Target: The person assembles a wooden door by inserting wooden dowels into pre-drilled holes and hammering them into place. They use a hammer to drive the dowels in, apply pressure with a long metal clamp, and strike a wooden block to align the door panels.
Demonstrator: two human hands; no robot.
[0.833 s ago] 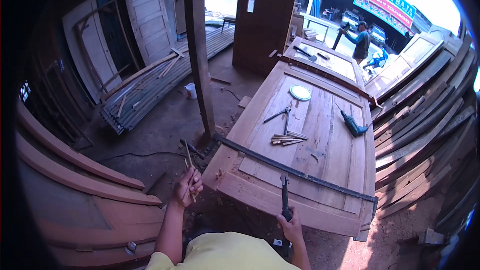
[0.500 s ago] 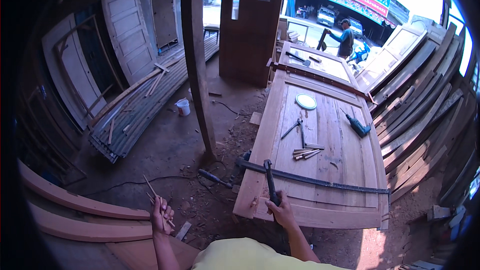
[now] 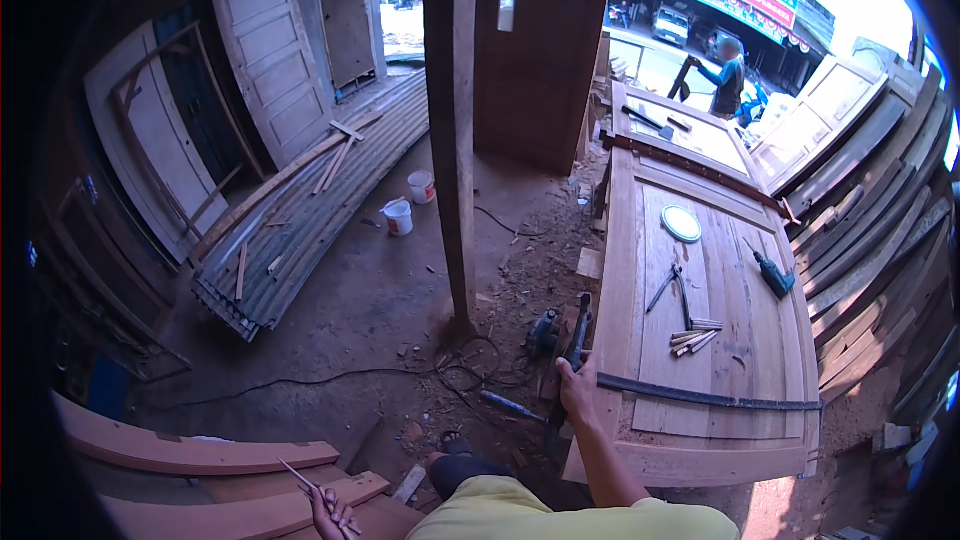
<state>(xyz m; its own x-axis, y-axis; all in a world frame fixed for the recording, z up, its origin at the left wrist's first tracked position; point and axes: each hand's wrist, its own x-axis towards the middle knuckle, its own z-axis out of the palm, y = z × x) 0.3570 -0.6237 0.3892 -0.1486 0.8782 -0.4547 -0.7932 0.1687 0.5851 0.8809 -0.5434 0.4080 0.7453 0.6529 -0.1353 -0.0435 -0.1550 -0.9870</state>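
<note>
Low at the front left, my left hand [image 3: 335,514] is closed round thin wooden sticks [image 3: 296,472], one pointing up and left. My right hand [image 3: 577,387] grips a dark-handled hammer [image 3: 580,330] upright beside the left edge of a wooden door panel [image 3: 620,320]. A long dark bar clamp [image 3: 700,395] runs across the panel, its left end hidden behind my right hand and arm. On the panel lie several short wooden pegs [image 3: 693,342], pincers [image 3: 680,295], a round white lid [image 3: 681,224] and a green drill [image 3: 773,275].
A wooden post [image 3: 455,140] stands left of the panel. Cable [image 3: 330,380] and a power tool [image 3: 541,334] lie on the littered floor. Curved timbers [image 3: 200,455] are at the front left, white buckets [image 3: 398,218] farther back. Another person [image 3: 728,85] stands beyond the panel.
My view has swung left and my left hand is lower. The hammer, still in my right hand, has moved from over the panel's near end to beside its left edge.
</note>
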